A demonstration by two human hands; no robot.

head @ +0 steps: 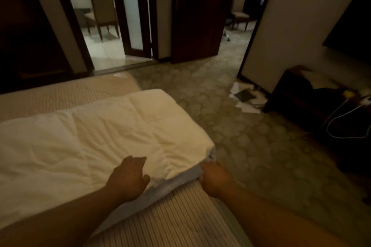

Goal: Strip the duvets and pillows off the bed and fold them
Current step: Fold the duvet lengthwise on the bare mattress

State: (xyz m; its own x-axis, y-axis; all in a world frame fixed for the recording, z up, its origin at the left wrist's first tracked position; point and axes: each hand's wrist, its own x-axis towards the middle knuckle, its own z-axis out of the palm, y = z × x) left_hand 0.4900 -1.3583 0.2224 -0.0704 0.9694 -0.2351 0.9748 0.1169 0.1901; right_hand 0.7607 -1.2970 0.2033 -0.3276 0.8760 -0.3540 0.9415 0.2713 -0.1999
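Note:
A white duvet [96, 136] lies folded into a long thick band across the bare striped mattress [180, 216]. My left hand [128, 178] rests palm down on the duvet's near edge, fingers fairly straight. My right hand [215, 179] grips the duvet's near right corner at the mattress edge, fingers curled round the grey-white fabric. No pillows are in view.
Patterned carpet [251, 146] spreads to the right of the bed. Scattered papers [247, 98] lie by the wall. A dark cabinet [301, 96] with white cables stands at the right. Beyond the bed an open doorway shows a chair [102, 12].

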